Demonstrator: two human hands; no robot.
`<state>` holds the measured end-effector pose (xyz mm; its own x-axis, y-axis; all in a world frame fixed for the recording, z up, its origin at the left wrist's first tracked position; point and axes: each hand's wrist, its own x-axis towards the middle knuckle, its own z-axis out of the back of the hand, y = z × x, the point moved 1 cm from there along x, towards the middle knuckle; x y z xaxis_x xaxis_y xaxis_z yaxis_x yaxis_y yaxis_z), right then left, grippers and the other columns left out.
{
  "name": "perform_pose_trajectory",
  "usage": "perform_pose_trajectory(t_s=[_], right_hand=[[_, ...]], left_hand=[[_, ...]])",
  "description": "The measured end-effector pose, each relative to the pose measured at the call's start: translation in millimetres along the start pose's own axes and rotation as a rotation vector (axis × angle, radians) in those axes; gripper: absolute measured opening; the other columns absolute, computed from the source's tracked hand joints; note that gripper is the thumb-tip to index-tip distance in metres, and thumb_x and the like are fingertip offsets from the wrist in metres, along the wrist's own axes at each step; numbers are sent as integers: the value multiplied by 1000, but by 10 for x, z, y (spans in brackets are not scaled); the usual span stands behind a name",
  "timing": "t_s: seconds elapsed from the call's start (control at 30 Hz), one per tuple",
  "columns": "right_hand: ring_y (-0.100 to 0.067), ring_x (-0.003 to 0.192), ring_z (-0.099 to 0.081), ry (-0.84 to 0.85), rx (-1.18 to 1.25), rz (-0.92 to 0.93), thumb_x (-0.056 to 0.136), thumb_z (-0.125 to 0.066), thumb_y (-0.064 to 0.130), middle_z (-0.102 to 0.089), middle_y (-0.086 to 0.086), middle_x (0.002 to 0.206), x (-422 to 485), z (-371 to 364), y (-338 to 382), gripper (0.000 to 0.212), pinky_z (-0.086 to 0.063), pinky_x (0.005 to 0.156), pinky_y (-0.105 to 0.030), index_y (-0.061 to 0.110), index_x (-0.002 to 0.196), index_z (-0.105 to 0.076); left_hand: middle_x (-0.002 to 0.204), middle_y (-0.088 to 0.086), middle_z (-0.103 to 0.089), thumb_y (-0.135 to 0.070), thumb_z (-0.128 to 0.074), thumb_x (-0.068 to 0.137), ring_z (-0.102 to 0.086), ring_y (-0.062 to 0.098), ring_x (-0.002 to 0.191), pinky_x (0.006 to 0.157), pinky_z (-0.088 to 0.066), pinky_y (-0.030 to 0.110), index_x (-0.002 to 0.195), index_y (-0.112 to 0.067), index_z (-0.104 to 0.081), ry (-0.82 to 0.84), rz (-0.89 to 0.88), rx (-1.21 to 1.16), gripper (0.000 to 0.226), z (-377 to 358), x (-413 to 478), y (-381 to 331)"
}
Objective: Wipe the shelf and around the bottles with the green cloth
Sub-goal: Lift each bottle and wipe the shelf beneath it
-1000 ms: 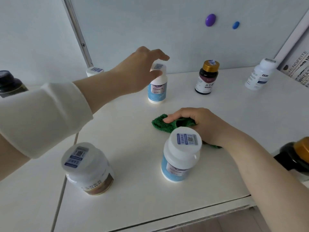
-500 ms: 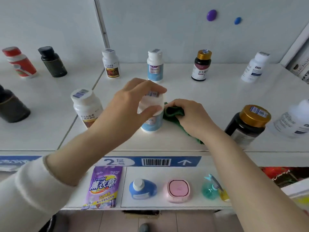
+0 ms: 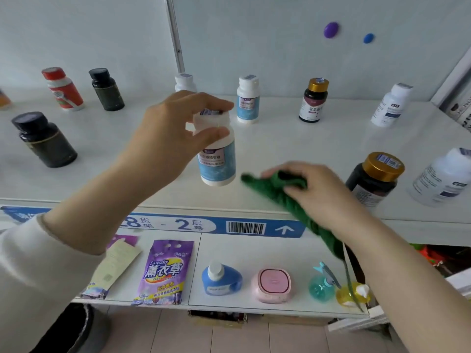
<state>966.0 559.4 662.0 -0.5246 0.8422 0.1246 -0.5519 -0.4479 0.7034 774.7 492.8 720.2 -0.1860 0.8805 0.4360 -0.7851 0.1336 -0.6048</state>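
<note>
My left hand (image 3: 168,138) grips a white bottle with a blue label (image 3: 217,156) by its cap and holds it lifted just above the white shelf (image 3: 280,149). To its right, my right hand (image 3: 311,189) presses the green cloth (image 3: 277,192) onto the shelf near the front edge; part of the cloth hangs down over the edge. Several other bottles stand on the shelf, among them a small white and blue bottle (image 3: 247,99) and a dark bottle with a gold cap (image 3: 314,100) at the back.
A gold-capped dark jar (image 3: 373,178) and a white bottle (image 3: 443,178) stand close to my right hand. Black bottles (image 3: 44,140) and a red-capped bottle (image 3: 63,89) stand left. The lower shelf holds a purple detergent bag (image 3: 163,272), a blue bottle (image 3: 220,277) and a pink case (image 3: 273,284).
My left hand moved from the back bottle to the near blue-label bottle and lifted it off the shelf. My right hand slid the green cloth rightward. The view has pulled back.
</note>
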Motion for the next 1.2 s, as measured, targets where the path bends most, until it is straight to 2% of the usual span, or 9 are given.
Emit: perform_pose_trajectory(t_s=[0.1, 0.2, 0.33, 0.5, 0.6, 0.77, 0.93, 1.07, 1.2], right_hand=[[-16, 112, -55, -200, -102, -106, 88, -44, -1, -64, 3, 121, 445, -8, -109, 41, -32, 83, -15, 24, 114, -63], [-21, 114, -53, -146, -182, -106, 82, -41, -7, -61, 1, 125, 573, -216, -148, 52, -34, 83, -19, 27, 113, -64], [-9, 101, -54, -17, -115, 41, 79, -43, -8, -64, 7, 118, 176, -383, 3, 53, -35, 73, -12, 31, 106, -66], [2, 97, -59, 26, 46, 97, 75, -47, -16, -64, 22, 99, -357, -363, 46, 60, -44, 85, -9, 37, 94, -68], [8, 95, -59, 3, 137, 28, 80, -46, -14, -64, 28, 97, -477, -247, 25, 61, -45, 80, -5, 44, 89, -64], [14, 95, -59, -108, 312, -54, 86, -50, -5, -66, 33, 94, -742, 16, -111, 49, -44, 79, -2, 42, 89, -66], [6, 90, -64, -211, 483, -147, 86, -46, -11, -71, 25, 93, -1005, 344, -299, 59, -48, 75, -6, 42, 81, -72], [4, 79, -66, -270, 583, -143, 86, -47, -10, -73, 19, 85, -1122, 726, -389, 57, -50, 67, -6, 39, 77, -73], [5, 66, -65, -304, 672, -122, 86, -47, -6, -73, 19, 75, -1134, 1114, -549, 53, -49, 55, -8, 37, 73, -74]], left_hand=[[101, -13, -51, -20, -63, 83, -53, -4, 78, 66, -36, -6, 110, -37, -59, -3, -6, 3, 32, 5, 3, 46], [101, -15, -51, -21, -63, 83, -51, -7, 79, 69, -36, -2, 111, -34, -61, 0, -11, -11, 31, -14, 14, 109], [95, -22, -49, -20, -62, 83, -54, -2, 80, 73, -37, 1, 112, -33, -60, 17, -28, -38, 32, -42, 49, 162], [106, -10, -50, -19, -61, 84, -50, 10, 93, 90, -47, 30, 115, -27, -61, 66, -87, -32, 32, -183, 61, 127], [111, -4, -51, -18, -60, 84, -49, 13, 96, 89, -47, 29, 117, -23, -59, 140, -147, -25, 33, -325, 64, 53], [124, 6, -53, -18, -60, 85, -54, 23, 108, 94, -48, 36, 120, -19, -57, 214, -221, 19, 35, -535, 68, -85], [130, 6, -49, -16, -56, 88, -53, 27, 111, 95, -47, 40, 122, -19, -54, 180, -216, 85, 35, -653, 21, -108], [148, 6, -35, -48, -45, 82, -35, 30, 134, 106, -32, 44, 128, -21, -48, 92, -241, 286, 54, -703, -41, -194], [137, 2, -48, -55, -47, 80, -45, 19, 123, 97, -35, 29, 127, -22, -49, -6, -362, 197, 58, -922, -99, -713]])
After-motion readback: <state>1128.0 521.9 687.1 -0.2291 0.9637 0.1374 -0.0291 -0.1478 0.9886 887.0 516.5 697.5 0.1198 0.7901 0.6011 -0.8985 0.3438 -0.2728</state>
